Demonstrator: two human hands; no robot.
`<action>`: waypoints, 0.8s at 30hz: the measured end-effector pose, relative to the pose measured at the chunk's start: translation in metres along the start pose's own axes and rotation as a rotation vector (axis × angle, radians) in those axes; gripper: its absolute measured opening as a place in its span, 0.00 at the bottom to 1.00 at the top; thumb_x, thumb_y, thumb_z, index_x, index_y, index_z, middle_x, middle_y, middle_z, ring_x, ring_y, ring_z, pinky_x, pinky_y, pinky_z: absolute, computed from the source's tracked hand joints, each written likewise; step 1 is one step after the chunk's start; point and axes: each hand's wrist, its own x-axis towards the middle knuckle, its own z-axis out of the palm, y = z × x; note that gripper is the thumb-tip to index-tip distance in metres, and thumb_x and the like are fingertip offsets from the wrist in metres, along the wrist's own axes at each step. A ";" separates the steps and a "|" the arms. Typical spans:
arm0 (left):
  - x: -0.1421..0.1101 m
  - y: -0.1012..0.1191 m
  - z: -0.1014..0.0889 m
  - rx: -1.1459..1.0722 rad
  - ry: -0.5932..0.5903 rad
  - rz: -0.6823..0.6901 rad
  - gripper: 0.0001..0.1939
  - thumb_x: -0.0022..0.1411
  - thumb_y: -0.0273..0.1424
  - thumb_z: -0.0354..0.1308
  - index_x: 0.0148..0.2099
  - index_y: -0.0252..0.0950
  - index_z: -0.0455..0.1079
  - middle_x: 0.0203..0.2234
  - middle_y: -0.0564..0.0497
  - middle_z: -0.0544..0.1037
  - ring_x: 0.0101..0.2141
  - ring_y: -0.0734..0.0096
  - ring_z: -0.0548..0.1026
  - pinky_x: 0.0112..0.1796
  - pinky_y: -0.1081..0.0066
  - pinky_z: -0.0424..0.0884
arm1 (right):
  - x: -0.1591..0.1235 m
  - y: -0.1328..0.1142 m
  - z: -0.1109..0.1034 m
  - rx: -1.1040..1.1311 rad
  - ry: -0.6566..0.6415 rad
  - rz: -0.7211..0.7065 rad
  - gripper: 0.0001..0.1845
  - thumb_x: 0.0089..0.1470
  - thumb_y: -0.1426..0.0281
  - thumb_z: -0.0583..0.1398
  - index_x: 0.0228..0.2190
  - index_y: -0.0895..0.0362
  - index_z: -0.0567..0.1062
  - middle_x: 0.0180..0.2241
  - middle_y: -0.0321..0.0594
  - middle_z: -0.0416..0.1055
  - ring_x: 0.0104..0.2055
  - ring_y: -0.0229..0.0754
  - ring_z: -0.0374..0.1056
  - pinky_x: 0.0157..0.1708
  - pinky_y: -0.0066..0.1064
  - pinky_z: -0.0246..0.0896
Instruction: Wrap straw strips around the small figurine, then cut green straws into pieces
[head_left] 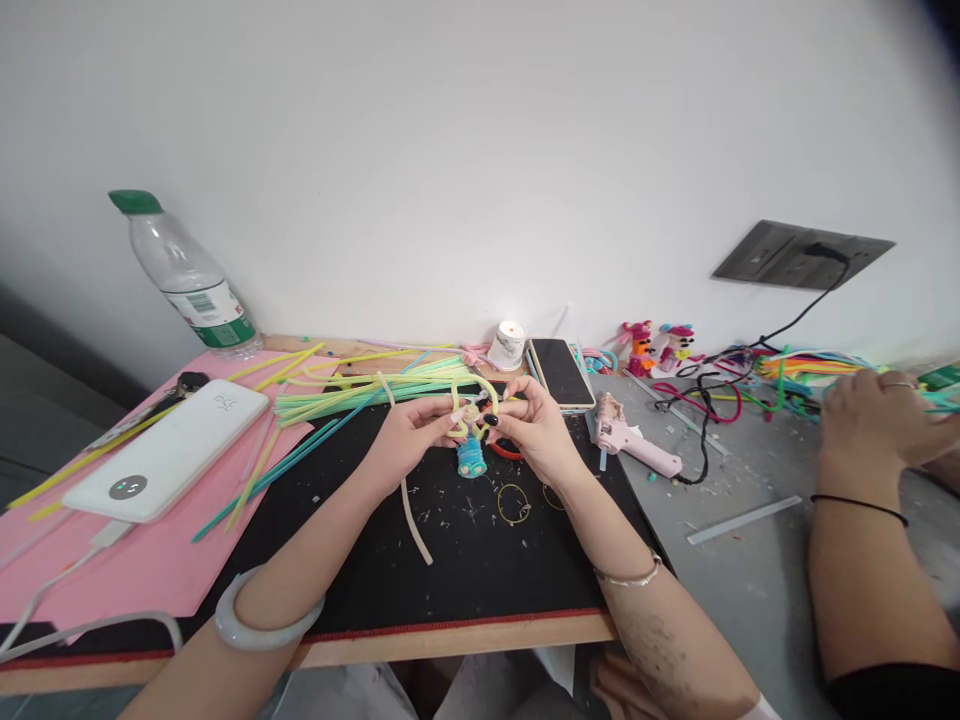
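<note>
Between my two hands is a small pipe-cleaner figure, blue at its lower end and pale yellow above, held over the black mat. My left hand pinches its left side. On the other side, my right hand grips it with thumb and fingers, which hide part of the yellow loops. A loose cream pipe cleaner lies below my left hand. Near my right hand are a red ring-shaped piece and a thin gold ring. Green and yellow pipe cleaners lie bundled behind my left hand.
Left, a white power bank rests on pink sheets near a plastic bottle. Behind stand a white cup and phone. Right lie a pink glue gun with its black cord and a glue stick; another person's hand is beyond.
</note>
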 end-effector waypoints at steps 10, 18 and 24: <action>-0.001 -0.004 0.004 0.128 -0.009 0.082 0.10 0.51 0.35 0.61 0.32 0.33 0.71 0.21 0.52 0.75 0.21 0.72 0.73 0.24 0.72 0.71 | -0.002 0.004 0.005 -0.093 0.009 -0.030 0.09 0.41 0.69 0.67 0.27 0.58 0.74 0.25 0.36 0.73 0.26 0.36 0.70 0.29 0.30 0.69; -0.003 -0.003 0.005 0.062 0.019 0.028 0.14 0.50 0.38 0.62 0.34 0.33 0.72 0.21 0.52 0.75 0.22 0.73 0.74 0.26 0.72 0.73 | -0.001 0.006 0.005 -0.288 -0.005 -0.116 0.07 0.42 0.69 0.66 0.22 0.58 0.73 0.29 0.38 0.67 0.31 0.36 0.65 0.29 0.28 0.63; -0.005 0.000 0.006 -0.076 -0.001 0.009 0.13 0.51 0.39 0.62 0.33 0.33 0.73 0.20 0.53 0.74 0.21 0.76 0.72 0.26 0.75 0.72 | -0.001 0.007 0.003 -0.339 -0.046 -0.074 0.08 0.43 0.70 0.65 0.22 0.58 0.71 0.40 0.42 0.66 0.43 0.41 0.64 0.37 0.30 0.62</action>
